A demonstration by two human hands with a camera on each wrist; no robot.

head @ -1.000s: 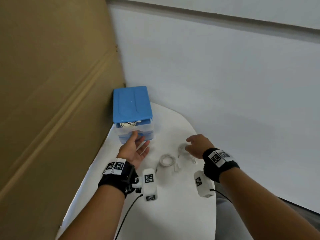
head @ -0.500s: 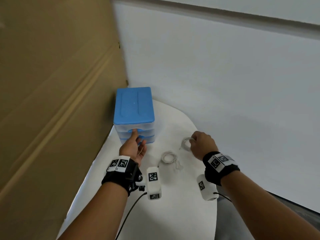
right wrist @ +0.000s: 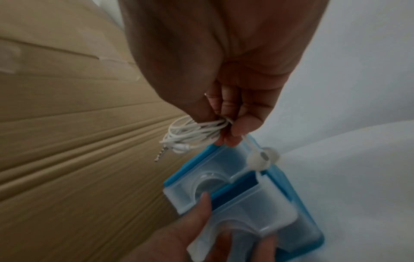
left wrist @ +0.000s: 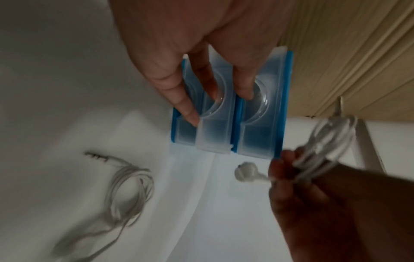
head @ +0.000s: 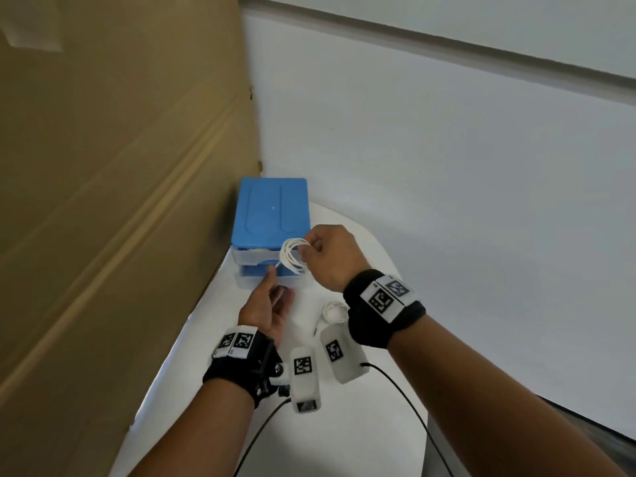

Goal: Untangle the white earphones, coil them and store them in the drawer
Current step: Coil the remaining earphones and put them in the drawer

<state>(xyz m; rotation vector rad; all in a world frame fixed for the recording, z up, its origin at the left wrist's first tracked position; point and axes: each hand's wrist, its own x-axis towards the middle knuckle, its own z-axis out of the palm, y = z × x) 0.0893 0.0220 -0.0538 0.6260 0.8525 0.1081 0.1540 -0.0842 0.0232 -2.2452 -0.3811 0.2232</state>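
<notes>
At the far left corner of the white counter (head: 192,366), in the head view, a small blue-topped drawer unit (head: 272,211) stands against a brown cardboard panel (head: 120,166). The right hand (head: 327,256) hovers just in front of the unit's upper drawer, fingers curled and pinching a coiled set of white earphones (head: 292,254) that hangs at about 9 o'clock from the knuckles. The left hand (head: 266,306) reaches up from 6 o'clock, its fingers straight and its fingertips on the lower drawer (head: 265,280), which sticks out a little from the unit. A second coil of earphones (head: 334,311) lies on the counter at 3 o'clock of the left hand, partly hidden by the right wrist band.

In the left wrist view, the left hand's fingers (left wrist: 186,99) lie extended over the clear drawer fronts, one fingertip in the round recess of the upper drawer (left wrist: 260,113) and others on the lower drawer, which sits proud of its neighbour. At 4 o'clock the right hand (left wrist: 313,203) grips the blurred coiled set, one earbud (left wrist: 245,172) poking out toward 9 o'clock. The second coil (left wrist: 130,193), with its jack plug, rests on the counter at 8 o'clock.

In the right wrist view, the right hand's thumb and fingers (right wrist: 241,124) clamp the coiled set; the jack plug (right wrist: 161,154) dangles at 8 o'clock and an earbud at 5 o'clock, above the drawer unit. The lower drawer stands partly pulled out, a dark blue gap showing behind its front, and the left hand touches it from 6 o'clock.
</notes>
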